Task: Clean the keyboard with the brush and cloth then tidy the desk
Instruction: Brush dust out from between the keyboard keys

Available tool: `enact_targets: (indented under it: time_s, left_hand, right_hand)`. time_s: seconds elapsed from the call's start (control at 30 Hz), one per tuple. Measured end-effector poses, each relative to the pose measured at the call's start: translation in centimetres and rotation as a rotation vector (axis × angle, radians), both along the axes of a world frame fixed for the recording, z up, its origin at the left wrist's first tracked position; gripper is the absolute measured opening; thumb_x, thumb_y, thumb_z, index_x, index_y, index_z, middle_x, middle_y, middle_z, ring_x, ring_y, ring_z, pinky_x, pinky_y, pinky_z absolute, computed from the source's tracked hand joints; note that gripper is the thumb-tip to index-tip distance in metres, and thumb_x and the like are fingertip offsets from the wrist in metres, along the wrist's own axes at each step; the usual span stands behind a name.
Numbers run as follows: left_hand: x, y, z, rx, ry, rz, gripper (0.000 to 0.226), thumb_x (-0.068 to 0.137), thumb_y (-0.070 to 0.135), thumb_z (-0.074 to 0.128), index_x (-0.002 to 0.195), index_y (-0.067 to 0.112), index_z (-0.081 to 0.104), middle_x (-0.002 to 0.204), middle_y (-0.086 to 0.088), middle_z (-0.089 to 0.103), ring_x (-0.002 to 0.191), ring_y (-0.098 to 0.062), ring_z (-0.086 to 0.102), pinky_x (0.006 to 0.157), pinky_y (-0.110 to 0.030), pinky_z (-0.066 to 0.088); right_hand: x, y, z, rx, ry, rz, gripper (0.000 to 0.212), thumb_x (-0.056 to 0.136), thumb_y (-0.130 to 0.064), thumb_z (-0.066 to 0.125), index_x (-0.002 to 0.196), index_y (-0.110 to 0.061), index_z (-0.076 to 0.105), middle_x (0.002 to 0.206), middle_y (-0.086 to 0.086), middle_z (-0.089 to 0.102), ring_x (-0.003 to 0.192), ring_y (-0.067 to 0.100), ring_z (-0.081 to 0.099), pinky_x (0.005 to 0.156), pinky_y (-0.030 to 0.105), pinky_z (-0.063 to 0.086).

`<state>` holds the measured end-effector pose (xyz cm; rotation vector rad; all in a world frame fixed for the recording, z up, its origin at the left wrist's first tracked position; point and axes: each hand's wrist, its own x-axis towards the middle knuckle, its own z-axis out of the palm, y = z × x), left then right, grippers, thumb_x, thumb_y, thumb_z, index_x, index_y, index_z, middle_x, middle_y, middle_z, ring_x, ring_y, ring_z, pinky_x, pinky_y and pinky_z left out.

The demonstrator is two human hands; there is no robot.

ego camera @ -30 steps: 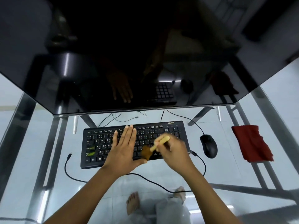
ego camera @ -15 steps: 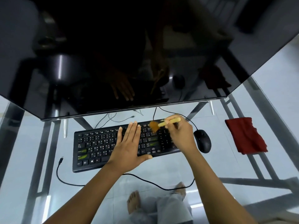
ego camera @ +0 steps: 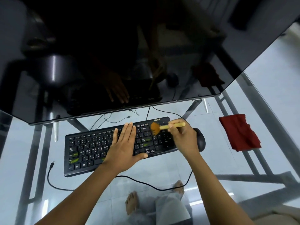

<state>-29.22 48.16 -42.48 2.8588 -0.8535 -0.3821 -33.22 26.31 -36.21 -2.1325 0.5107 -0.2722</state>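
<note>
A black keyboard (ego camera: 90, 148) lies on the glass desk (ego camera: 219, 159) below the monitor. My left hand (ego camera: 124, 146) rests flat on the keys at its middle, fingers straight. My right hand (ego camera: 182, 138) grips a small brush (ego camera: 164, 127) by its pale wooden handle. The brown bristles touch the keys at the keyboard's upper right, near the number pad. A red cloth (ego camera: 239, 133) lies crumpled on the desk at the right, apart from both hands.
A large dark monitor (ego camera: 113, 54) overhangs the back of the desk. A black mouse (ego camera: 201, 141) sits just right of the keyboard, partly behind my right hand. A black cable (ego camera: 53, 181) loops along the desk's front. Legs and feet show through the glass.
My right hand has moved the brush from the keyboard's lower middle keys up to its upper right corner. My left hand has stayed flat on the keys.
</note>
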Motion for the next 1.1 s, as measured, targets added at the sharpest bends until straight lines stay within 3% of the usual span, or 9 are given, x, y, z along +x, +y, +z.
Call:
enact_targets:
  time_s: [0.07, 0.2, 0.33, 0.43, 0.57, 0.67, 0.83, 0.93, 1.1]
  left_hand:
    - [0.0, 0.0, 0.0, -0.001, 0.001, 0.002, 0.117, 0.071, 0.089, 0.012, 0.153, 0.007, -0.003, 0.161, -0.007, -0.011, 0.146, -0.019, -0.020, 0.117, -0.048, -0.011]
    - [0.0, 0.0, 0.0, -0.013, 0.002, -0.004, 0.119, 0.070, 0.091, 0.010, 0.153, 0.006, 0.001, 0.162, -0.008, -0.006, 0.147, -0.019, -0.017, 0.117, -0.048, -0.010]
    - [0.1, -0.1, 0.0, -0.007, 0.009, 0.002, 0.122, 0.066, 0.093, 0.002, 0.153, 0.007, -0.002, 0.161, -0.007, -0.010, 0.146, -0.018, -0.019, 0.117, -0.047, -0.010]
    - [0.1, 0.0, 0.1, 0.000, 0.013, 0.004, 0.121, 0.067, 0.092, 0.007, 0.153, 0.008, -0.005, 0.161, -0.006, -0.012, 0.146, -0.018, -0.021, 0.117, -0.046, -0.012]
    - [0.2, -0.1, 0.2, -0.012, 0.025, 0.017, 0.123, 0.065, 0.093, 0.008, 0.153, 0.009, -0.007, 0.161, -0.004, -0.014, 0.145, -0.016, -0.022, 0.117, -0.044, -0.014]
    - [0.2, 0.0, 0.1, -0.007, 0.021, 0.011, 0.123, 0.064, 0.093, 0.007, 0.153, 0.009, -0.008, 0.161, -0.004, -0.014, 0.145, -0.016, -0.023, 0.117, -0.044, -0.014]
    - [0.1, -0.1, 0.3, -0.023, 0.022, 0.023, 0.125, 0.061, 0.094, 0.001, 0.153, 0.010, -0.008, 0.161, -0.004, -0.014, 0.145, -0.015, -0.023, 0.117, -0.045, -0.013]
    - [0.1, 0.3, 0.4, -0.074, 0.018, -0.007, 0.121, 0.068, 0.093, 0.014, 0.153, 0.011, -0.006, 0.161, -0.002, -0.012, 0.145, -0.014, -0.022, 0.117, -0.045, -0.013]
    - [-0.2, 0.7, 0.6, -0.075, -0.005, -0.025, 0.115, 0.075, 0.088, 0.029, 0.152, 0.012, -0.010, 0.159, 0.001, -0.019, 0.144, -0.012, -0.026, 0.117, -0.045, -0.014]
  right_hand:
    - [-0.2, -0.6, 0.2, -0.046, -0.069, -0.117, 0.025, 0.093, -0.011, 0.063, 0.081, -0.033, 0.060, 0.087, -0.010, 0.068, 0.081, -0.004, 0.063, 0.071, 0.003, 0.042]
    - [-1.3, -0.5, 0.0, -0.058, 0.051, 0.105, 0.012, 0.094, -0.010, 0.061, 0.085, -0.017, 0.065, 0.079, -0.008, 0.073, 0.077, 0.000, 0.069, 0.073, 0.011, 0.052]
    - [-1.7, -1.4, 0.6, -0.044, -0.068, -0.085, 0.010, 0.093, -0.010, 0.062, 0.089, -0.019, 0.066, 0.086, -0.006, 0.069, 0.081, 0.005, 0.067, 0.067, 0.005, 0.043]
    - [-2.5, -1.2, 0.6, 0.088, 0.048, 0.099, 0.007, 0.095, -0.009, 0.060, 0.091, -0.010, 0.066, 0.076, -0.002, 0.073, 0.071, 0.007, 0.072, 0.067, 0.013, 0.051]
    - [-3.2, -1.9, 0.3, -0.049, -0.019, -0.074, 0.007, 0.093, -0.014, 0.063, 0.091, -0.021, 0.066, 0.088, -0.003, 0.069, 0.082, 0.011, 0.067, 0.071, 0.009, 0.047]
    - [-3.6, -1.9, 0.1, 0.059, 0.085, 0.063, 0.007, 0.095, -0.010, 0.060, 0.091, -0.011, 0.066, 0.077, -0.004, 0.073, 0.076, 0.015, 0.072, 0.072, 0.019, 0.054]
    - [-4.0, -2.2, 1.0, -0.016, -0.033, -0.102, 0.009, 0.092, -0.008, 0.063, 0.091, -0.015, 0.068, 0.089, 0.003, 0.069, 0.076, 0.006, 0.066, 0.067, 0.006, 0.047]
    - [-4.3, -1.8, 1.2, 0.115, 0.080, 0.038, 0.012, 0.093, -0.004, 0.059, 0.086, -0.012, 0.065, 0.079, 0.004, 0.072, 0.067, 0.010, 0.072, 0.069, 0.021, 0.059]
    - [-4.7, -2.4, 0.5, -0.062, -0.009, -0.064, 0.017, 0.092, -0.008, 0.060, 0.085, -0.023, 0.062, 0.086, 0.001, 0.070, 0.079, 0.018, 0.070, 0.071, 0.024, 0.055]
